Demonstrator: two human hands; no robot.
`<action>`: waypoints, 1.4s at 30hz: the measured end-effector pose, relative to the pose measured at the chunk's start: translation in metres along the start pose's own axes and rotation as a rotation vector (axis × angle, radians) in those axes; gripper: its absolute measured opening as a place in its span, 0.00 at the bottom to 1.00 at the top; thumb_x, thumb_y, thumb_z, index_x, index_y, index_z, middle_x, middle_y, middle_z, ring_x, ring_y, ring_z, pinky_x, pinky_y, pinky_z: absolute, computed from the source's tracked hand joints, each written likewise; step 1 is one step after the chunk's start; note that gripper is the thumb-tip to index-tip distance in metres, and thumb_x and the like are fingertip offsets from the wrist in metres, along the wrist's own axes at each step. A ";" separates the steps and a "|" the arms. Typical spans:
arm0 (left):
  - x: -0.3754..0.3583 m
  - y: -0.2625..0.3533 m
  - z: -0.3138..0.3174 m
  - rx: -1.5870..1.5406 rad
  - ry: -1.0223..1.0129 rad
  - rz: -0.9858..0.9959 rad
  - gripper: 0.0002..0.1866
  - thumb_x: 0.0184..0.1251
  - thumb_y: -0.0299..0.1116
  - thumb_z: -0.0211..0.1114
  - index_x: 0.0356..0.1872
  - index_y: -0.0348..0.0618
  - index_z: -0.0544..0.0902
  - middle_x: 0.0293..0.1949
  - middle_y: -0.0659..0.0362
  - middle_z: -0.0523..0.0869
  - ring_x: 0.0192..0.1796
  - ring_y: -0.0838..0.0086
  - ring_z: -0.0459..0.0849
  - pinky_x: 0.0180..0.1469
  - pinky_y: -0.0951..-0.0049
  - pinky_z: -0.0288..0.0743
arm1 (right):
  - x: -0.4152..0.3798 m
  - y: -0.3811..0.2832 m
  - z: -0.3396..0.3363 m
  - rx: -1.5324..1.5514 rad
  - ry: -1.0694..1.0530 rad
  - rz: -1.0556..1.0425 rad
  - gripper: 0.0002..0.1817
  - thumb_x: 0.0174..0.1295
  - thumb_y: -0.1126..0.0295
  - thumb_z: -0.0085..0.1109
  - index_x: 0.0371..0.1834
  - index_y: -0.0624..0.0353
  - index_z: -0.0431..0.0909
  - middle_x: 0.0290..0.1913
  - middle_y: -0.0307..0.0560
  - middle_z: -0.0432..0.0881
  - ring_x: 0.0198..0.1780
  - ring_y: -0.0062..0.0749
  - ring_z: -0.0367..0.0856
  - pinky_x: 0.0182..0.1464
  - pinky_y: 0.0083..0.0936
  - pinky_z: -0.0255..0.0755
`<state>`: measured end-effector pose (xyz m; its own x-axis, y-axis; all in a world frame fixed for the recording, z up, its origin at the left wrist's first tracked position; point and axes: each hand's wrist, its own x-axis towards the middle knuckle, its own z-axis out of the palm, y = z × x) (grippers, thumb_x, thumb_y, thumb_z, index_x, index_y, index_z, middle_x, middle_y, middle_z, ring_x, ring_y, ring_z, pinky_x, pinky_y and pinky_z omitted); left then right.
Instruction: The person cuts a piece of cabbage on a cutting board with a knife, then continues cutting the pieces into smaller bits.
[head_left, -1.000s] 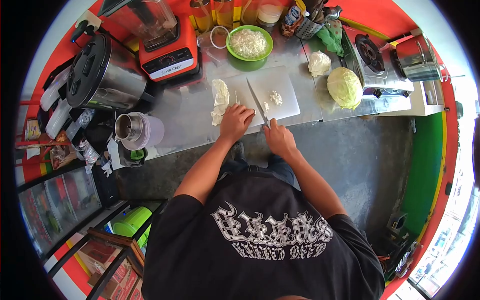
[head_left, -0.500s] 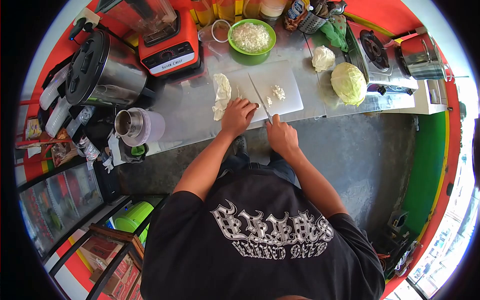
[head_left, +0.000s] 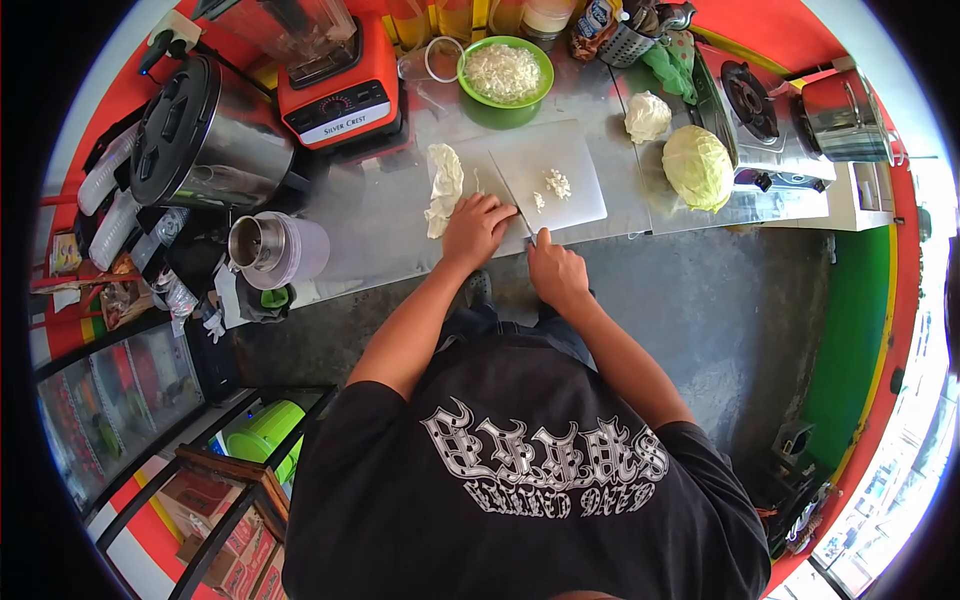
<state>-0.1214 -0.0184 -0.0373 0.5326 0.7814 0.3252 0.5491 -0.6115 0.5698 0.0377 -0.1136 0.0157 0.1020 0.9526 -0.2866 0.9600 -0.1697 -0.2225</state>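
nearest us, our right hand is closed around the handle of the knife, which should feel stiff and slim; we would grip it only there. our left hand rests over the near part of the cutting board, fingers bent and close together beside the blade; we cannot tell what, if anything, they pinch. on the board, right of the blade, the chopped white bits look light and likely damp, better scooped than pinched. the pale leafy piece at the left edge seems soft and easily torn, so we would lift it from beneath. farther off, the whole cabbage looks firm, smooth and fairly heavy: two palms around its sides.
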 end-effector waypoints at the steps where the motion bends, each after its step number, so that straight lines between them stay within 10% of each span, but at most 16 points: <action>1: 0.001 0.000 0.000 -0.003 -0.008 -0.004 0.08 0.69 0.34 0.67 0.45 0.52 0.89 0.36 0.65 0.81 0.47 0.67 0.80 0.50 0.63 0.70 | 0.003 0.000 -0.001 -0.001 0.002 0.000 0.16 0.75 0.57 0.54 0.45 0.61 0.71 0.28 0.59 0.88 0.33 0.57 0.90 0.35 0.49 0.84; 42: -0.005 -0.008 0.006 -0.097 0.125 0.036 0.07 0.58 0.30 0.69 0.37 0.44 0.87 0.36 0.59 0.83 0.46 0.61 0.81 0.51 0.60 0.75 | 0.013 -0.018 -0.011 -0.096 -0.032 -0.010 0.18 0.77 0.55 0.53 0.50 0.62 0.69 0.31 0.55 0.89 0.36 0.52 0.92 0.36 0.43 0.85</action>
<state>-0.1245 -0.0187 -0.0482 0.4630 0.7723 0.4350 0.4627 -0.6292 0.6245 0.0249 -0.0956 0.0262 0.0850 0.9452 -0.3151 0.9818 -0.1334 -0.1354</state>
